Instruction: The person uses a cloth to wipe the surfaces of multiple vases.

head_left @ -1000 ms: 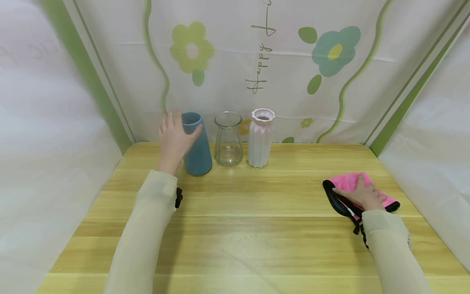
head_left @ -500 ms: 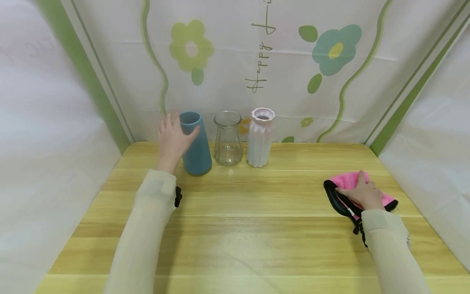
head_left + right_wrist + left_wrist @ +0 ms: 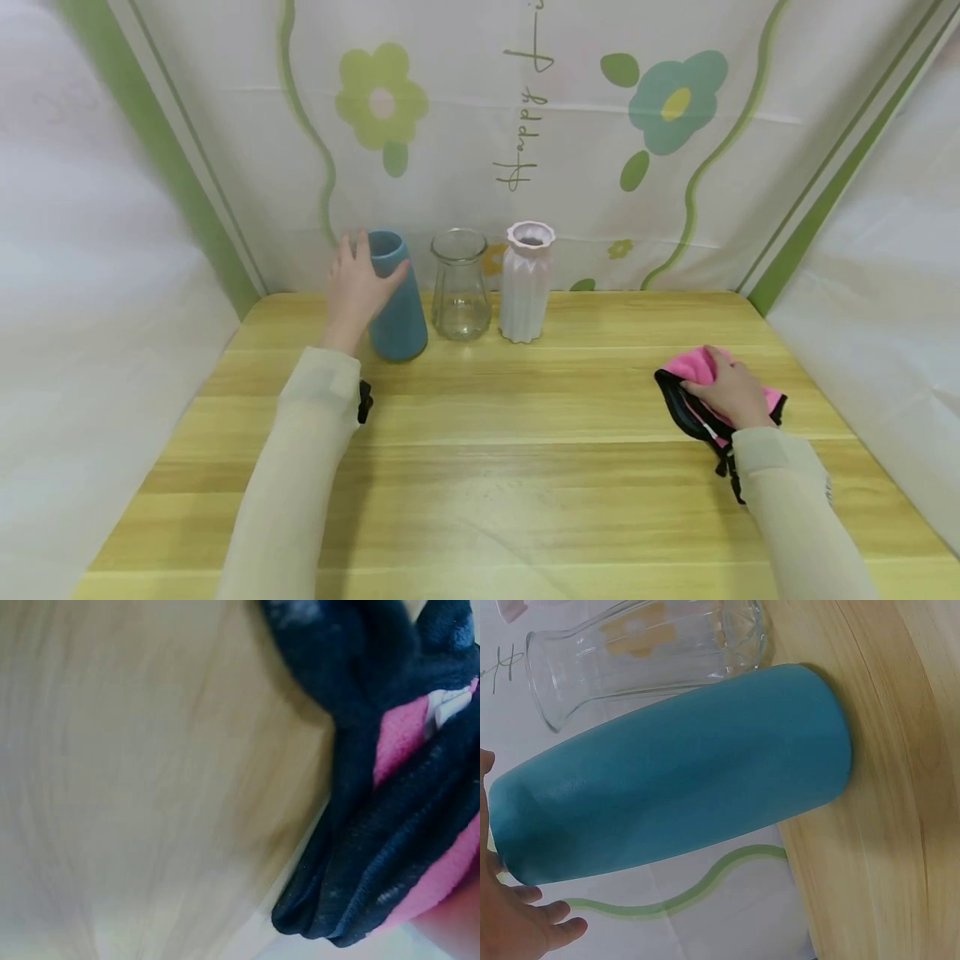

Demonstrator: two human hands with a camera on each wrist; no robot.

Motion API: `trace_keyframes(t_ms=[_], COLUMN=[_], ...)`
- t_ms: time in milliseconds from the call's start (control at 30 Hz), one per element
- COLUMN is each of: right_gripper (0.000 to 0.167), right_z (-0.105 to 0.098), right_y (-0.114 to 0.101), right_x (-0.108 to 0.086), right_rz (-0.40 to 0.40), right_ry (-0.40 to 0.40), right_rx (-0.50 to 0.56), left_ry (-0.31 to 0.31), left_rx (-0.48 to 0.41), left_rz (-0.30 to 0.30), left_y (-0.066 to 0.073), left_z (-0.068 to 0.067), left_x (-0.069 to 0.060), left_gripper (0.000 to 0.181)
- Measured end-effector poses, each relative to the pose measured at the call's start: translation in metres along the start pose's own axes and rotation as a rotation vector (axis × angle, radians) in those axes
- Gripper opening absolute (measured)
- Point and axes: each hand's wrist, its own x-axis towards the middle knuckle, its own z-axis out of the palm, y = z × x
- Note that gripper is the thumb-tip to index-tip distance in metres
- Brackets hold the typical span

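In the head view, my left hand [image 3: 356, 287] is at the top of the blue vase [image 3: 399, 312], its fingers spread by the left side and its thumb across the front of the rim. The left wrist view has the blue vase [image 3: 675, 776] standing on the table, with the hand [image 3: 510, 919] by its mouth; contact is unclear. At the right, my right hand [image 3: 731, 390] grips a bunched pink cloth [image 3: 690, 364] with black edging on the table. The right wrist view gives the cloth's folds [image 3: 427, 892] close up; the fingertips are hidden there.
A clear glass vase [image 3: 461, 304] stands just right of the blue one, then a white ribbed vase [image 3: 525, 292]. Behind the wooden table [image 3: 465, 483] hangs a white curtain [image 3: 465, 133] printed with flowers; white sheets flank both sides.
The right hand's fingers have drawn in and the cloth's right corner has moved inward, leaving it more bunched. The left hand has stayed by the blue vase. The head view has shifted slightly.
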Motion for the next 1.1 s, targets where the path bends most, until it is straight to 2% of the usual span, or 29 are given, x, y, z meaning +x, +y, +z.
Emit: trace_keyframes(t_ms=[167, 500, 667, 867, 1100], right_gripper=[0.073, 0.057, 0.058, 0.061, 0.062], right_z=[0.002, 0.006, 0.006, 0.001, -0.007], right_y=[-0.001, -0.006, -0.012, -0.021, -0.038], right_x=[0.0, 0.005, 0.009, 0.011, 0.013], right_rz=[-0.064, -0.152, -0.178, -0.209, -0.236], right_ry=[0.025, 0.093, 0.158, 0.247, 0.286], right_rx=[-0.005, -0.074, -0.086, -0.078, -0.009], left_ry=[-0.011, -0.025, -0.031, -0.02, -0.02], left_rx=[-0.006, -0.051, -0.116, -0.197, -0.228], left_rz=[0.0, -0.004, -0.009, 0.019, 0.019], left_y=[-0.001, -0.001, -0.003, -0.003, -0.003], left_z=[0.001, 0.005, 0.006, 0.006, 0.005], left_x=[0.001, 0.003, 0.002, 0.002, 0.003], left_gripper=[0.091, 0.089, 0.088, 0.085, 0.081])
